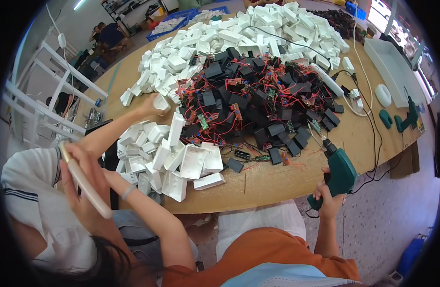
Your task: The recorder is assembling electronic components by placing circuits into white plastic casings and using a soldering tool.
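My right hand (330, 196) is closed round the handle of a green electric drill (343, 170). Its bit points up and away over the table, close to a small green circuit board (316, 125) at the pile's edge. My left forearm, with a pale band at the wrist, reaches left. Only the back part of my left hand (114, 181) shows; its fingers are hidden behind another person's hand (93, 191), which holds a long pale phone-like thing (83, 184). Beside my left hand lies a heap of white plastic cases (191, 160).
Black boxes with red wires (239, 100) are heaped mid-table, white cases (277, 24) behind. A co-worker's hand (153, 106) touches a white case at left. At right are a white tray (387, 67), a second green tool (411, 115) and loose cables. A white chair (43, 95) stands left.
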`<state>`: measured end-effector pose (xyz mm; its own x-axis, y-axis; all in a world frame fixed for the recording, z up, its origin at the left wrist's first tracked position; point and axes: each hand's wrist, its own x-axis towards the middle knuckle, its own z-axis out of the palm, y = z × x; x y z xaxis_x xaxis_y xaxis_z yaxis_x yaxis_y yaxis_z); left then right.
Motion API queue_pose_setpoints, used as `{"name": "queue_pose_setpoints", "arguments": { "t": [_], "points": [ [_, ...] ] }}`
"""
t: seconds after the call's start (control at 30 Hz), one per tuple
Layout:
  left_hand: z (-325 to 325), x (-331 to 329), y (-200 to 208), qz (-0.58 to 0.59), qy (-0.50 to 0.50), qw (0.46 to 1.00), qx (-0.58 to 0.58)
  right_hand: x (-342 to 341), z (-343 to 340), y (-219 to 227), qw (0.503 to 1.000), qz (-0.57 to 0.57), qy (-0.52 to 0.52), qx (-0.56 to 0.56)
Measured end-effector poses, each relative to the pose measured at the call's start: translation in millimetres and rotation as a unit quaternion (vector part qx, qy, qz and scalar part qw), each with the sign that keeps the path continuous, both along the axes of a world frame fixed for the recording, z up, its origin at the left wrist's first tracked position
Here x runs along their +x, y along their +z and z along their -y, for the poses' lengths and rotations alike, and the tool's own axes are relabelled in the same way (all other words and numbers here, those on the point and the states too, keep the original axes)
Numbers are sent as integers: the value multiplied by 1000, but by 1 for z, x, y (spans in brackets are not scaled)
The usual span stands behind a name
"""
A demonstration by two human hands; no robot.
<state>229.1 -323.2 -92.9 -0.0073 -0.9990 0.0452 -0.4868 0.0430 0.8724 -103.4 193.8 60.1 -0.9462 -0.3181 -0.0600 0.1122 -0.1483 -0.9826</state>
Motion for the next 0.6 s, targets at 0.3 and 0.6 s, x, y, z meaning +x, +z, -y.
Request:
{"name": "queue_pose_setpoints", "arguments": {
  "t": [0.3, 0.6],
  "points": [
    [-179, -126, 133, 77, 62, 935, -340, 4, -42, -4, 995, -9, -69, -78],
    [-323, -239, 149, 3, -423, 839, -341, 10, -66, -6, 992, 0, -92, -84]
  ]
}}
